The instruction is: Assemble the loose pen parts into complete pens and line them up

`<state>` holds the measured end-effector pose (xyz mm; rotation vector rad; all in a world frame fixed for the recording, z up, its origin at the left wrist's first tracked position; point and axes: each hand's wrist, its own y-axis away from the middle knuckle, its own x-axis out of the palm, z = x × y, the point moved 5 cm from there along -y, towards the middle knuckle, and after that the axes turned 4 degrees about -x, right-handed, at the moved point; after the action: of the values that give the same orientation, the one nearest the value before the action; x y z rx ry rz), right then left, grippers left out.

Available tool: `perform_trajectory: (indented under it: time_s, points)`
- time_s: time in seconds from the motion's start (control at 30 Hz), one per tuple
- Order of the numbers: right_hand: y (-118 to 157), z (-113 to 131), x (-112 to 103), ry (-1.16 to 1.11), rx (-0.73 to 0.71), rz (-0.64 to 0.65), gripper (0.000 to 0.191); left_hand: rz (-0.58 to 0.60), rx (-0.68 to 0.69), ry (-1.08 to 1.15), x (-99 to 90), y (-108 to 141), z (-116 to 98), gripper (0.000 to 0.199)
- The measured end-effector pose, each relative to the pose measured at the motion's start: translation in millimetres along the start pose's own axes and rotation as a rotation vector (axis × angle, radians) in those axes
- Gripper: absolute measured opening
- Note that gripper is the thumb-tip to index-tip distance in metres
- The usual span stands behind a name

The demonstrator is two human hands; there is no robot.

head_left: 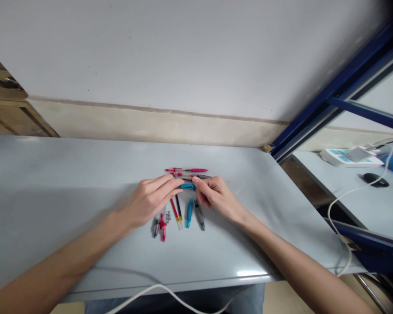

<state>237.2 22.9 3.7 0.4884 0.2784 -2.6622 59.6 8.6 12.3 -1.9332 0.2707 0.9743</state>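
Observation:
My left hand (pixel 155 197) reaches in from the left, its fingers laid together over the left end of a blue pen piece with a clip (pixel 187 186). From the right, my right hand (pixel 218 198) pinches the other end of that piece between thumb and fingers. Just behind lie a red pen (pixel 196 170) and a grey pen (pixel 203 176), the latter partly covered by my hands. Nearer to me lie a red refill (pixel 174 211), a black refill (pixel 179 207), a blue pen barrel (pixel 189 213) and a grey barrel (pixel 199 215).
Small red clear parts (pixel 163 227) and a dark clear part (pixel 156 226) lie below my left hand on the grey table (pixel 85 174). A white cable (pixel 334 200) hangs at the right edge. Beyond the blue frame (pixel 311 104) are a power strip (pixel 339 158) and a mouse (pixel 375 179).

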Motion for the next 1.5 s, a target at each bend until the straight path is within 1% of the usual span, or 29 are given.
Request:
perform_trajectory:
  time_s: [0.07,0.2,0.3,0.4,0.57,0.63,0.83,1.0,1.07,1.17,1.3,1.4,1.5]
  points:
    - [-1,-1,0,-0.017,0.006,-0.004,0.064,-0.012,-0.007,0.001,-1.0,-1,0,0.021]
    - [-3,0,-3,-0.075,-0.013,-0.050,0.053,0.001,-0.056,-0.001,-0.9,-4,6,0.027]
    - [-4,0,-7,-0.117,-0.032,-0.079,0.049,-0.030,-0.083,-0.046,-2.9,-6,11,0.016]
    - [-4,-3,-9,-0.130,-0.011,-0.075,0.052,-0.044,-0.079,-0.046,-5.1,-6,12,0.016]
    - [-3,-8,-6,-0.152,0.037,-0.031,0.065,-0.053,-0.052,-0.039,-9.9,-8,6,0.015]
    - [-3,-8,-5,-0.178,0.052,-0.028,0.066,-0.061,-0.052,-0.048,-10.4,-8,6,0.015]
    - [-5,-8,-8,-0.287,0.028,-0.101,0.045,-0.042,-0.094,-0.061,-4.0,-6,17,0.018]
    - [-4,-9,-11,-0.208,0.045,-0.071,0.051,-0.056,-0.059,-0.089,-4.4,-4,19,0.015]
    - [-5,-11,-13,-0.192,0.058,-0.019,0.051,-0.035,-0.057,-0.089,-3.7,-4,19,0.014]
    - [-8,-12,-22,-0.105,0.026,0.070,0.047,0.033,-0.084,-0.073,-0.4,-3,23,0.016]
    - [-11,-14,-36,0.114,-0.069,0.111,0.038,0.164,-0.080,-0.036,5.5,-2,31,0.017]
    - [-10,-17,-35,0.239,-0.126,0.165,0.031,0.237,-0.072,-0.010,8.0,-1,37,0.015]
    - [-9,-16,-31,0.392,-0.166,0.143,0.029,0.264,-0.075,-0.004,8.8,0,41,0.015]
